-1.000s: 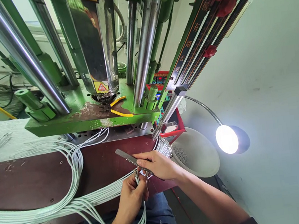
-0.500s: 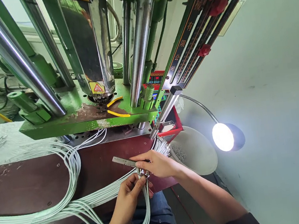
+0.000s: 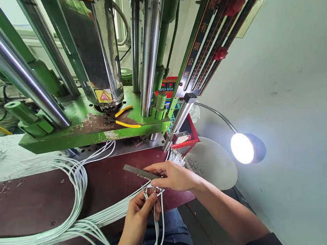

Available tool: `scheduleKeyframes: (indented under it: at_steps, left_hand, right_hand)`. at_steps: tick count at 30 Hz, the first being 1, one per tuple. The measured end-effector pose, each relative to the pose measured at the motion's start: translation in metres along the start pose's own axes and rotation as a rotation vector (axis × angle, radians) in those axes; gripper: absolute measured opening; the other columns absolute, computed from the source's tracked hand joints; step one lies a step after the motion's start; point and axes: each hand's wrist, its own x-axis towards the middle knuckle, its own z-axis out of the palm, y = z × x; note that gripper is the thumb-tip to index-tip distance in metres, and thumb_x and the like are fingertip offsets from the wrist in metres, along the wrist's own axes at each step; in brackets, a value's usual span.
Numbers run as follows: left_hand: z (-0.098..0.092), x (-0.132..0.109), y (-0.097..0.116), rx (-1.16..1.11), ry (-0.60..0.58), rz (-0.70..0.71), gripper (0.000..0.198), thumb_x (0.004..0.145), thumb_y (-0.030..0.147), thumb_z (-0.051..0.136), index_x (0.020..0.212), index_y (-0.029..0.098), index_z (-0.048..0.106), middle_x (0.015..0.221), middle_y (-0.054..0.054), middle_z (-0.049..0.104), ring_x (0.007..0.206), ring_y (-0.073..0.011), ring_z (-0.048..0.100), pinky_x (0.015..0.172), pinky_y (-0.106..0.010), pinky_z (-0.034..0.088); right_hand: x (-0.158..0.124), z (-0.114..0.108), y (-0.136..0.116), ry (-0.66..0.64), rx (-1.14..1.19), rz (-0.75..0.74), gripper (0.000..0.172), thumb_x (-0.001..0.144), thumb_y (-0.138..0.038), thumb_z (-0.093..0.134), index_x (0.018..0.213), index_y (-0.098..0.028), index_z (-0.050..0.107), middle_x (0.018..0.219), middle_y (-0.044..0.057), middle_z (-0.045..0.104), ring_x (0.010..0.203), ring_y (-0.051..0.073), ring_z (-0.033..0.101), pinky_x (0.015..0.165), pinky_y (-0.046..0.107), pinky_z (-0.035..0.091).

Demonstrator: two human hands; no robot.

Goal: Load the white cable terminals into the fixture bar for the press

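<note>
My right hand (image 3: 176, 176) grips a flat metal bar (image 3: 135, 171) with small fittings along its lower edge. The bar points up and left over the brown board. Just below it, my left hand (image 3: 137, 213) pinches the ends of several white cables (image 3: 156, 234), with small metal tips (image 3: 145, 190) standing up from the fingers. The cables hang in a loop below that hand. One cable runs down from beside the right end of the bar; fingers hide where it is attached.
A green press (image 3: 93, 137) stands behind the brown board (image 3: 108, 185). Yellow-handled pliers (image 3: 128, 123) lie on its plate. White cable bundles (image 3: 79, 180) curve across the left. To the right are a pale tub (image 3: 216, 167) with small metal parts and a lit lamp (image 3: 242, 148).
The bar has turned in my right hand and its fittings now show along the lower edge. My left hand has shifted slightly left, with cable tips now apart from the bar.
</note>
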Motion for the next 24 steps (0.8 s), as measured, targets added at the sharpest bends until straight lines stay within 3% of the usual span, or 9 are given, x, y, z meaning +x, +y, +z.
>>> scheduleKeyframes:
  at_steps: [3,13,18,21,24]
  left_hand:
    - [-0.0012,0.0015,-0.0020,0.001,0.054,-0.001,0.033,0.073,0.048,0.074,0.073,0.017,0.064,0.054,0.002,0.059,0.042,-0.0076,0.042,0.046,-0.022,0.031]
    - [0.0005,0.0066,0.0008,0.017,0.167,0.013,0.042,0.067,0.056,0.075,0.069,0.017,0.062,0.047,0.005,0.050,0.041,-0.0084,0.044,0.042,-0.021,0.032]
    - [-0.0003,0.0066,0.0020,0.016,0.189,0.022,0.043,0.066,0.057,0.076,0.067,0.017,0.060,0.048,0.005,0.051,0.040,-0.0077,0.043,0.041,-0.021,0.031]
    - [-0.0007,0.0053,0.0013,0.017,0.197,0.022,0.043,0.066,0.056,0.076,0.065,0.017,0.058,0.049,0.004,0.052,0.040,-0.0066,0.041,0.040,-0.020,0.030]
    - [-0.0002,0.0045,-0.0002,0.025,0.190,0.016,0.042,0.067,0.054,0.076,0.063,0.017,0.056,0.050,0.004,0.052,0.040,-0.0056,0.038,0.040,-0.020,0.027]
  right_hand:
    - [-0.0002,0.0009,0.0014,0.002,0.004,0.023,0.047,0.074,-0.013,0.062,0.121,-0.016,0.066,0.096,0.003,0.071,0.084,0.015,0.063,0.076,0.026,0.050]
    - [0.0033,0.0081,0.0044,0.081,0.001,0.068,0.042,0.072,-0.014,0.062,0.114,-0.014,0.066,0.073,-0.003,0.063,0.062,0.008,0.047,0.056,0.019,0.035]
    - [0.0021,0.0094,0.0012,0.088,-0.021,0.041,0.041,0.074,-0.013,0.062,0.114,-0.014,0.066,0.074,-0.003,0.062,0.062,0.008,0.048,0.056,0.019,0.036]
    - [0.0014,0.0073,-0.0005,0.060,-0.055,0.044,0.033,0.082,-0.024,0.061,0.113,-0.015,0.069,0.072,-0.002,0.060,0.062,0.009,0.049,0.057,0.020,0.038]
    - [0.0011,0.0052,0.0005,0.069,-0.108,0.086,0.037,0.092,-0.032,0.051,0.120,-0.017,0.068,0.067,-0.002,0.058,0.057,0.009,0.048,0.055,0.021,0.039]
